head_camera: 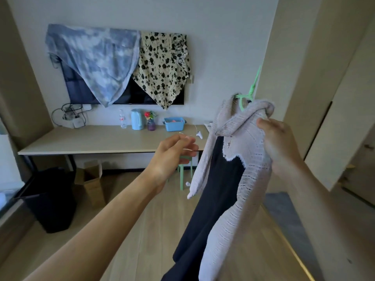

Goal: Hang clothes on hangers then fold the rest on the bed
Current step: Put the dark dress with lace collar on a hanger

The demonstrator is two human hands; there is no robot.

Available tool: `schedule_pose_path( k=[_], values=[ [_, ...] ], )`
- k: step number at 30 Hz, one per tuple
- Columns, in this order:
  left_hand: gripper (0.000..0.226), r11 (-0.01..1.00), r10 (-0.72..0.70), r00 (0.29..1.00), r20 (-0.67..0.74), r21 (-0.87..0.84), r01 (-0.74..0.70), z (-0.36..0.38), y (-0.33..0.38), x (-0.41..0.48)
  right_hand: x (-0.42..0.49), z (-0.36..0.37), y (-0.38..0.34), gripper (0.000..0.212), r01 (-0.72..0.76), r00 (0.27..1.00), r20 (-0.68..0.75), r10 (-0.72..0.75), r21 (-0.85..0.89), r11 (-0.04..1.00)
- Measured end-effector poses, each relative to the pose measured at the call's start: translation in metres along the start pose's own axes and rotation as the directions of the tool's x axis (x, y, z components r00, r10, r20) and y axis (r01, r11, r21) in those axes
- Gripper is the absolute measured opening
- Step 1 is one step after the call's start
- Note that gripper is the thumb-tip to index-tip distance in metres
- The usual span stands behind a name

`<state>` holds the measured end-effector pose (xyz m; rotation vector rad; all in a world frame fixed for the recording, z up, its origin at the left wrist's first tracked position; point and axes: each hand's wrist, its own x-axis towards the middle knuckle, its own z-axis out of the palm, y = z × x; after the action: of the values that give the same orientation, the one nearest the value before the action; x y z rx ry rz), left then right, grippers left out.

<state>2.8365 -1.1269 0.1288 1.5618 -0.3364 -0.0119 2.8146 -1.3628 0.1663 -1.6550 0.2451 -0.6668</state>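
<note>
Dressing a green hanger (243, 96) with a pale knit cardigan (241, 136) over a dark dress (221, 179), all held up in mid-air. Gripping the cardigan's bunched shoulder with the right hand (278, 147); holding the left hand (172, 153) loose, fingers relaxed, grasping nothing. Next, probably: seating that shoulder squarely on the hanger arm, steadying with the left. Beyond, facing a counter (91, 140) with kettle (137, 119) and blue tub (174, 124); nothing blocking.

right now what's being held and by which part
The right grip holds the cardigan at its shoulder, beside the hanger; the left grip holds nothing.
</note>
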Motion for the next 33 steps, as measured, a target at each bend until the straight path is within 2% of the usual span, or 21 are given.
schedule_pose_path(
  k=[5, 9, 13, 16, 20, 22, 24, 26, 29, 33],
  values=[
    [0.026, 0.999, -0.017, 0.997, 0.073, -0.045, 0.020, 0.007, -0.039, 0.102, 0.075, 0.020, 0.038, 0.045, 0.026, 0.996, -0.079, -0.028, -0.036, 0.999],
    [0.021, 0.996, 0.006, 0.981, 0.192, -0.089, 0.011, 0.031, -0.062, 0.198, 0.139, 0.031, 0.063, 0.048, 0.020, 0.986, -0.162, -0.024, -0.029, 0.999],
    [0.024, 0.991, 0.053, 0.938, 0.342, -0.133, -0.008, 0.077, -0.073, 0.276, 0.191, 0.016, 0.080, 0.037, -0.019, 0.958, -0.286, 0.013, -0.019, 1.000],
    [0.024, 0.988, 0.063, 0.890, 0.452, -0.155, 0.009, 0.124, -0.079, 0.319, 0.224, -0.007, 0.088, 0.037, -0.033, 0.935, -0.354, 0.026, -0.015, 0.999],
    [0.022, 0.980, 0.127, 0.776, 0.618, -0.199, -0.002, 0.208, -0.090, 0.373, 0.269, -0.060, 0.101, 0.049, -0.008, 0.901, -0.433, -0.016, -0.055, 0.998],
    [0.028, 0.971, 0.182, 0.722, 0.667, -0.240, -0.024, 0.257, -0.094, 0.398, 0.292, -0.090, 0.115, 0.054, 0.014, 0.889, -0.455, -0.039, -0.058, 0.998],
    [0.034, 0.960, 0.237, 0.670, 0.703, -0.274, -0.053, 0.310, -0.099, 0.423, 0.315, -0.117, 0.129, 0.052, 0.016, 0.869, -0.492, -0.058, -0.089, 0.996],
    [0.029, 0.949, 0.295, 0.604, 0.741, -0.300, -0.095, 0.370, -0.105, 0.447, 0.340, -0.149, 0.147, 0.045, 0.015, 0.839, -0.537, -0.089, -0.141, 0.990],
    [0.024, 0.941, 0.323, 0.570, 0.755, -0.323, -0.104, 0.448, -0.108, 0.477, 0.375, -0.193, 0.164, 0.039, -0.029, 0.811, -0.579, -0.089, -0.191, 0.981],
    [0.029, 0.930, 0.323, 0.538, 0.778, -0.366, -0.029, 0.545, -0.104, 0.515, 0.431, -0.265, 0.176, 0.033, -0.085, 0.758, -0.644, -0.108, -0.261, 0.962]
  ],
)
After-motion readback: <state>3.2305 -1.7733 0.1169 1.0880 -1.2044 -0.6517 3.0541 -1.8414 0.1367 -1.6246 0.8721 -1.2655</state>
